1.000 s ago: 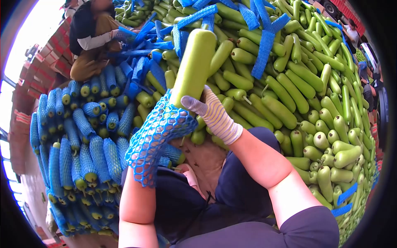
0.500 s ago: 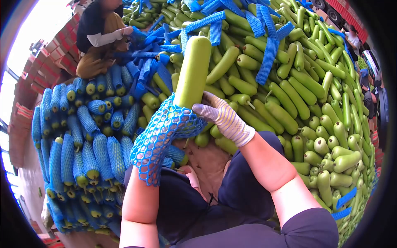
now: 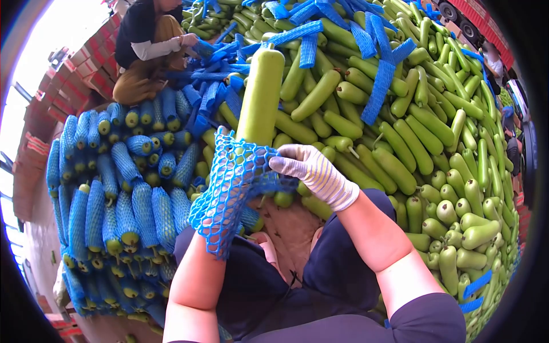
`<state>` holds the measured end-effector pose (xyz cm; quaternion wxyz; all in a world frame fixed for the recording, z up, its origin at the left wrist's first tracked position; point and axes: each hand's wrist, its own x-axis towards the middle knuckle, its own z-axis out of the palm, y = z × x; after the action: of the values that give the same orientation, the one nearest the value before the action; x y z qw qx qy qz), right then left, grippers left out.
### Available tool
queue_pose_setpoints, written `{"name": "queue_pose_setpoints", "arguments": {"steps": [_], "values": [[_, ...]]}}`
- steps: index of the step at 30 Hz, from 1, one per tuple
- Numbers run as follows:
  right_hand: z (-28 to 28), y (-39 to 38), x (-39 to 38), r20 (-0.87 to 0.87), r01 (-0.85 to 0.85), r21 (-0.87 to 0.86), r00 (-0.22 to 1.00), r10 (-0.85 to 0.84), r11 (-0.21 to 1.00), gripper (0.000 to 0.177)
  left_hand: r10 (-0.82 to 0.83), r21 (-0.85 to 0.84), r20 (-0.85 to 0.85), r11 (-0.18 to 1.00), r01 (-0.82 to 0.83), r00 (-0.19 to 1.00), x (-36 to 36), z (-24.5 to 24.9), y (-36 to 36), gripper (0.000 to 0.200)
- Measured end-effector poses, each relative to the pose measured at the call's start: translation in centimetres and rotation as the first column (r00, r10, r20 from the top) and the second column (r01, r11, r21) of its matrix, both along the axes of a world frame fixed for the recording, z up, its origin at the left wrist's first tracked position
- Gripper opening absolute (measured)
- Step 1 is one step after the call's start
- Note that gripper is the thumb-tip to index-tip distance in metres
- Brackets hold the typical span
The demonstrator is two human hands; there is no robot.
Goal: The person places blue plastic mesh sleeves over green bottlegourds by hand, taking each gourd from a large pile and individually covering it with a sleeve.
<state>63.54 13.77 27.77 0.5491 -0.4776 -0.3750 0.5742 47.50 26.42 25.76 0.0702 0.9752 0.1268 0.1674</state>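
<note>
A long pale green gourd (image 3: 261, 97) stands upright in front of me, stem end up. My left hand (image 3: 226, 186) grips its lower end, with a blue foam net (image 3: 220, 214) stretched over the hand and wrist. The net's mesh also lies around the gourd's base. My right hand (image 3: 317, 174), in a striped glove, pinches the net's edge beside the gourd, thumb and fingers together. The gourd's bottom is hidden by the net and left hand.
Bare gourds (image 3: 394, 154) are heaped ahead and right, with loose blue nets (image 3: 380, 86) on top. Netted gourds (image 3: 143, 211) are stacked at left. A person (image 3: 148, 51) crouches at upper left, near stacked cartons (image 3: 74, 86).
The net's edge has been drawn a little to the right by my right hand. My left hand and the gourd have shifted slightly, and the view has turned a little.
</note>
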Motion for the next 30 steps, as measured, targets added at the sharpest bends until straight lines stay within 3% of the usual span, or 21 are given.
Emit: {"name": "queue_pose_setpoints", "arguments": {"steps": [1,2,3,4,5,7,8,9,13,21,30], "values": [[-0.2,0.0,-0.2,-0.062,0.052,0.079,0.997,-0.047,0.996,0.031,-0.017,0.028,0.275,1.000,0.009,0.961,0.1,-0.5,-0.1,0.022],[-0.4,0.0,-0.5,-0.063,0.048,0.078,0.997,-0.043,0.996,0.031,-0.013,0.027,0.274,1.000,0.006,0.962,1.0,1.1,-0.7,0.022],[-0.6,0.0,-0.8,-0.135,0.121,0.130,0.985,-0.104,0.984,0.028,0.073,-0.010,-0.097,0.997,-0.075,0.993,2.3,4.4,-1.5,0.027],[-0.7,0.0,-1.0,-0.211,0.197,0.175,0.965,-0.159,0.965,0.025,0.137,-0.015,-0.457,0.987,-0.162,0.879,3.0,6.1,-2.0,0.031],[-0.1,0.1,-1.5,-0.287,0.240,0.156,0.939,-0.188,0.958,0.023,0.138,-0.016,-0.459,0.986,-0.164,0.878,2.9,5.1,-1.8,0.031],[-0.4,0.5,-2.1,-0.261,0.258,0.140,0.941,-0.215,0.956,0.021,0.127,0.013,-0.109,0.992,-0.126,0.986,2.7,0.6,-1.0,0.032],[-0.5,0.7,-2.3,-0.233,0.276,0.127,0.942,-0.242,0.953,0.020,0.109,0.033,0.074,0.993,-0.111,0.991,2.9,1.0,-1.2,0.037],[-0.5,0.9,-2.7,-0.058,0.330,0.181,0.944,-0.325,0.926,0.016,0.048,-0.018,-0.149,0.999,-0.051,0.988,2.9,2.1,-1.2,0.050],[-0.9,2.7,-0.3,0.101,0.392,0.305,0.893,-0.439,0.868,0.014,0.024,-0.189,-0.134,0.981,-0.049,0.991,1.5,2.0,-2.5,0.050],[-1.6,2.7,4.4,0.105,0.448,0.269,0.867,-0.488,0.853,0.019,-0.020,-0.589,-0.074,0.808,-0.027,0.997,1.8,2.4,-3.4,0.050],[-0.5,2.4,4.4,0.090,0.457,0.284,0.862,-0.498,0.843,0.018,0.018,-0.903,-0.038,0.427,-0.043,0.999,-2.3,2.4,-5.4,0.050]]}}
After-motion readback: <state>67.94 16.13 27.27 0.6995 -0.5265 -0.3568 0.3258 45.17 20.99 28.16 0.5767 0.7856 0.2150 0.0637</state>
